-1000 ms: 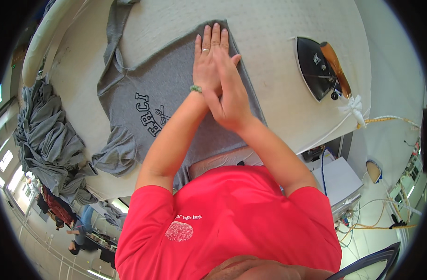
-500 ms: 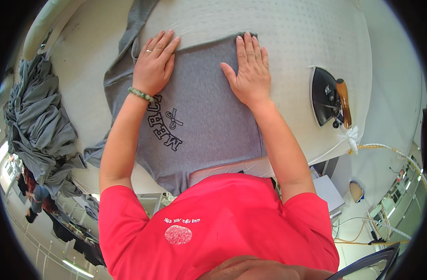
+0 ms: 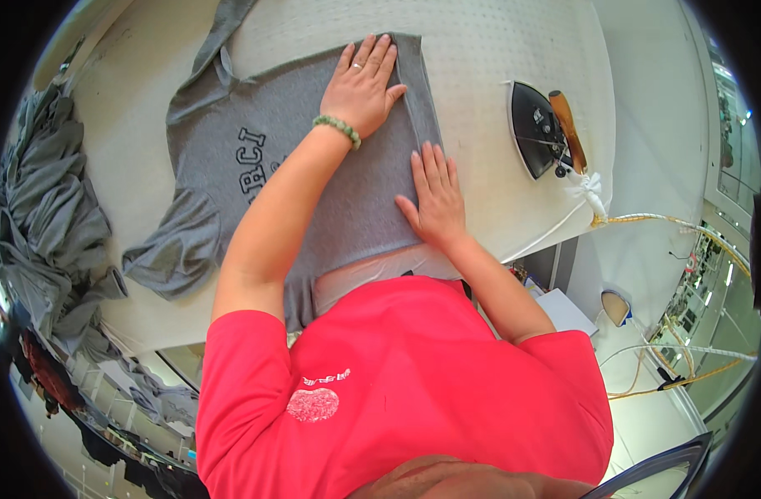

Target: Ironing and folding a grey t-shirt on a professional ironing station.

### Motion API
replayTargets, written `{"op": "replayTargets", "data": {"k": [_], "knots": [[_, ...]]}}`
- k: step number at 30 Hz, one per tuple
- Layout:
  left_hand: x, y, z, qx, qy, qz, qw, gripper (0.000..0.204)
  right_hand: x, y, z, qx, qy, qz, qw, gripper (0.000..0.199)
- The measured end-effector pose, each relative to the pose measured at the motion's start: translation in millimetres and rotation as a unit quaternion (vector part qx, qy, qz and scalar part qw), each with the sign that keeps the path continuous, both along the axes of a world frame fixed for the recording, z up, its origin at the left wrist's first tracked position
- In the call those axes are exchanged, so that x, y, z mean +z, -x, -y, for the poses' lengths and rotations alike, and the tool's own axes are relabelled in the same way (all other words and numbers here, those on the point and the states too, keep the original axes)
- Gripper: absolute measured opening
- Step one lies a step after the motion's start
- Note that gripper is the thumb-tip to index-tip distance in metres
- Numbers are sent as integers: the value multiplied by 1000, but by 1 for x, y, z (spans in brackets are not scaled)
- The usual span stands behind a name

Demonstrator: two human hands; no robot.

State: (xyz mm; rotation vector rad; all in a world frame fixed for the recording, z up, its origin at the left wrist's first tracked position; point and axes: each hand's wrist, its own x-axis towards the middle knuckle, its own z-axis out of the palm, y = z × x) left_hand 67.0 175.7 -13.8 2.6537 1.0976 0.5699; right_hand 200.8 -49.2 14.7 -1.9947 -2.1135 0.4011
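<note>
A grey sweatshirt (image 3: 347, 200) with dark outlined lettering lies spread on a pale padded ironing table (image 3: 480, 50). Flat on its far right part rests my left hand (image 3: 364, 90), fingers stretched toward the far hem; a ring and a green bead bracelet are on that side. Nearer to me, my right hand (image 3: 435, 198) lies with straight fingers along the garment's right edge, thumb spread out over the cloth. Neither hand grips anything. My left forearm covers part of the lettering.
To the right an iron (image 3: 536, 129) with a wooden handle sits on the table, its cord (image 3: 646, 218) trailing off to the right. A heap of grey garments (image 3: 44, 200) hangs over the left edge. Below the table's right side is a white box (image 3: 566, 312).
My left hand has slid right across the sweatshirt to its far right part. My right hand has come down the right edge toward me. The view has shifted a little to the right.
</note>
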Motion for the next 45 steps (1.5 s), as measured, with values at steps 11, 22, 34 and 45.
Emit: {"op": "replayTargets", "data": {"k": [11,22,34,45], "knots": [[-5,-13,34,78,-27,15,997,69,6,-52,-110,-162,-81,-295,938,28],[-2,-37,27,78,-23,-28,996,71,-26,-69,-250,-221,11,-278,935,41],[-5,-74,23,130,20,-45,990,74,9,-76,-76,-294,223,-587,721,39],[14,-52,165,27,95,-76,992,72,34,-75,52,-123,46,-247,960,53]]}}
